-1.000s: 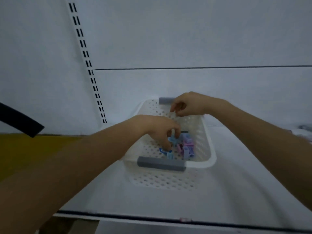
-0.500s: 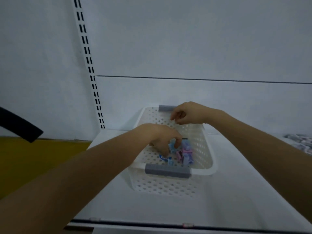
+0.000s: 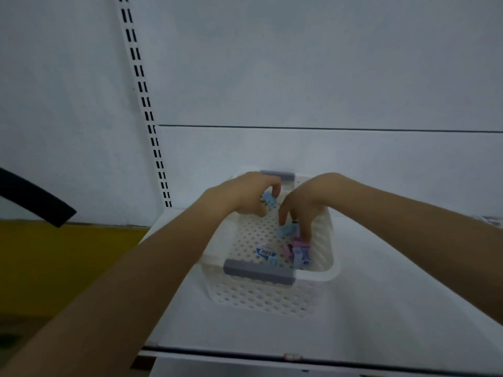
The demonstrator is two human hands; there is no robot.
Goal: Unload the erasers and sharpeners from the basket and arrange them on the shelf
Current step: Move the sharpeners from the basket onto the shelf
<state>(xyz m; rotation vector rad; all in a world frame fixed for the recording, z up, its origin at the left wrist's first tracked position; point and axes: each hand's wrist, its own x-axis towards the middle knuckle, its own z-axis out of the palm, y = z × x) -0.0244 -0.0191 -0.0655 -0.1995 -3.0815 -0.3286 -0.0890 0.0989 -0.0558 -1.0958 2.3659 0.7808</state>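
The left hand holds a small blue piece over the far end of the basket. The right hand pinches a second blue piece inside it, by the pink ones.

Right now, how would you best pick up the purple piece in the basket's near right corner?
Probably take the purple piece by two opposite sides with a fingertip grip, coming straight down from above. The basket walls close off its near and right sides, and a pink piece lies against its left.
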